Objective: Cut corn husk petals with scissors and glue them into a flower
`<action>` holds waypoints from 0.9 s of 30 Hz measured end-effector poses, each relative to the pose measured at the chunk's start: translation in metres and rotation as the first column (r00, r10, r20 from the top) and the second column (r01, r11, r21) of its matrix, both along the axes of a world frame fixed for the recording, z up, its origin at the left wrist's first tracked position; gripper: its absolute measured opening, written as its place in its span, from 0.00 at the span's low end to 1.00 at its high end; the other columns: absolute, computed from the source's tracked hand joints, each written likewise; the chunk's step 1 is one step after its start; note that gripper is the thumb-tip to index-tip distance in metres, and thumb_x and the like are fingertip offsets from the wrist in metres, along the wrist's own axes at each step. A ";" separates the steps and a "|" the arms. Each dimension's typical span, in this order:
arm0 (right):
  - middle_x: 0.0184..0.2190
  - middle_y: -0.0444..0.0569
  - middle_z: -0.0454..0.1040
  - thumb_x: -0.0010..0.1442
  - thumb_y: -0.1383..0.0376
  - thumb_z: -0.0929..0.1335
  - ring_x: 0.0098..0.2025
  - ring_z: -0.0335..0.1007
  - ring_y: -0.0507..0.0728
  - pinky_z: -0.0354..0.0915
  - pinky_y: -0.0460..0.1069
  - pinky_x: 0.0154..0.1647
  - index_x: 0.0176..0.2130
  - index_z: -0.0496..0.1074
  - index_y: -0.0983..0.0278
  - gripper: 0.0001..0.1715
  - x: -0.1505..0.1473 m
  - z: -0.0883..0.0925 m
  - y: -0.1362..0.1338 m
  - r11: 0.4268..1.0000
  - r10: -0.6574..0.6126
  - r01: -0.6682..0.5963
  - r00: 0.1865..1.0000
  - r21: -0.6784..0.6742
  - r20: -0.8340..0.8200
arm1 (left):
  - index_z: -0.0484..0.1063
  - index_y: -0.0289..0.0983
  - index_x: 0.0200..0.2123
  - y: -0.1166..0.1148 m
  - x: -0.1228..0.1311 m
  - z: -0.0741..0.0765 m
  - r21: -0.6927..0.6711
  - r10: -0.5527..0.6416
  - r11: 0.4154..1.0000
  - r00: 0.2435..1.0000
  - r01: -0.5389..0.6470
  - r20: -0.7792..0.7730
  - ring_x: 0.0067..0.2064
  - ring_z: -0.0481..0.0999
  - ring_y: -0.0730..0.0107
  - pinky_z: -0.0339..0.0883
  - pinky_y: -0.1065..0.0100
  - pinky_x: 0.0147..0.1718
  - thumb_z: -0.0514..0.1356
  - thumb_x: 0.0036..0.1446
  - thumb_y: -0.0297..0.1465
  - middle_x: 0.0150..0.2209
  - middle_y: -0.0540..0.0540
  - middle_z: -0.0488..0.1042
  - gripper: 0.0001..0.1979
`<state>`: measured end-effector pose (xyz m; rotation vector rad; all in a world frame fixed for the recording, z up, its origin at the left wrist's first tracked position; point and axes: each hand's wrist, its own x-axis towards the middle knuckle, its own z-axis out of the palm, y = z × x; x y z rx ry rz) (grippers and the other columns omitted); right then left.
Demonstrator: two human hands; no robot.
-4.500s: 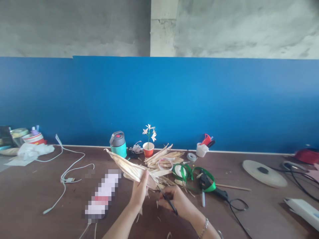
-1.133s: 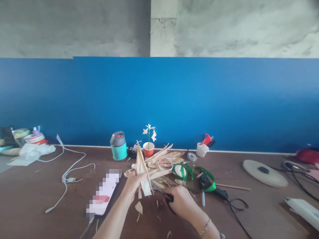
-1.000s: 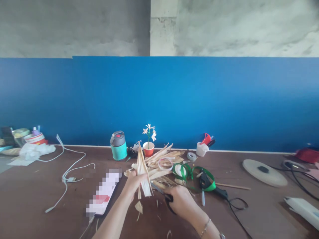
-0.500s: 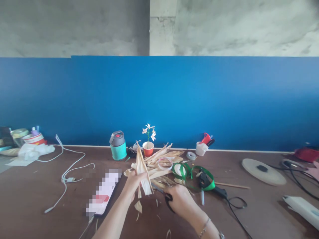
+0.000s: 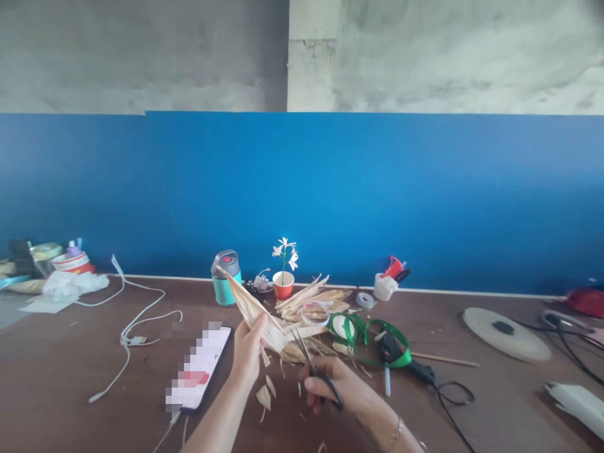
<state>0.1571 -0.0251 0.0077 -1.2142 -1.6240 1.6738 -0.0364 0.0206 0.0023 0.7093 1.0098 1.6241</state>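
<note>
My left hand (image 5: 250, 349) is closed on a dried corn husk (image 5: 251, 307), whose pointed end leans up and left in front of the turquoise flask. In my right hand (image 5: 330, 380) is a pair of scissors (image 5: 307, 357), fingers at the dark handles and blades pointing up and left. The blade tips are close to the husk's wide lower end; whether they touch it I cannot tell. Behind lies a pile of husks (image 5: 314, 299). Small husk scraps (image 5: 264, 396) are on the table below my hands.
A flask (image 5: 227, 290) and a red cup (image 5: 284, 289) with white flowers stand at the back. Green ribbon (image 5: 346, 330) and a glue gun (image 5: 394, 352) with its cord lie right of the husks. A phone (image 5: 202, 371) lies at left, a round lid (image 5: 507, 333) far right.
The husk in my left hand has tipped to the left. My right hand has turned, so the scissors now point up toward the husk. The view has shifted slightly.
</note>
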 end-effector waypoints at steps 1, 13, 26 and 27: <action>0.22 0.47 0.73 0.45 0.48 0.71 0.20 0.68 0.50 0.50 0.41 0.15 0.35 0.69 0.68 0.28 -0.001 0.000 -0.001 0.999 0.033 -0.033 0.998 -0.014 -0.048 | 0.68 0.34 0.25 -0.001 0.001 0.001 0.011 0.005 1.000 1.000 -0.005 0.010 0.15 0.63 0.80 0.52 0.78 0.15 0.68 0.40 0.39 0.15 0.56 0.64 0.16; 0.19 0.45 0.72 0.45 0.47 0.72 0.17 0.66 0.48 0.46 0.39 0.12 0.35 0.69 0.69 0.29 -0.009 -0.013 -0.004 1.000 0.010 -0.013 0.991 -0.023 -0.131 | 0.69 0.34 0.28 -0.010 0.022 0.002 0.018 0.006 1.000 1.000 -0.006 -0.004 0.17 0.66 0.75 0.57 0.75 0.17 0.68 0.41 0.40 0.17 0.54 0.68 0.17; 0.13 0.37 0.62 0.44 0.44 0.71 0.13 0.54 0.44 0.47 0.40 0.12 0.26 0.67 0.67 0.29 -0.012 -0.004 -0.007 0.998 -0.060 0.060 0.990 0.004 -0.125 | 0.68 0.35 0.27 -0.017 0.026 0.010 -0.003 0.091 0.996 0.996 -0.091 0.004 0.17 0.62 0.79 0.55 0.77 0.16 0.68 0.40 0.40 0.15 0.57 0.65 0.17; 0.12 0.36 0.61 0.44 0.44 0.71 0.12 0.52 0.44 0.46 0.40 0.12 0.26 0.66 0.67 0.29 -0.013 -0.004 -0.007 0.998 -0.065 0.067 0.990 0.012 -0.125 | 0.68 0.35 0.27 -0.016 0.025 0.009 0.003 0.087 0.996 0.996 -0.087 0.006 0.17 0.62 0.79 0.55 0.77 0.16 0.68 0.40 0.40 0.15 0.57 0.65 0.17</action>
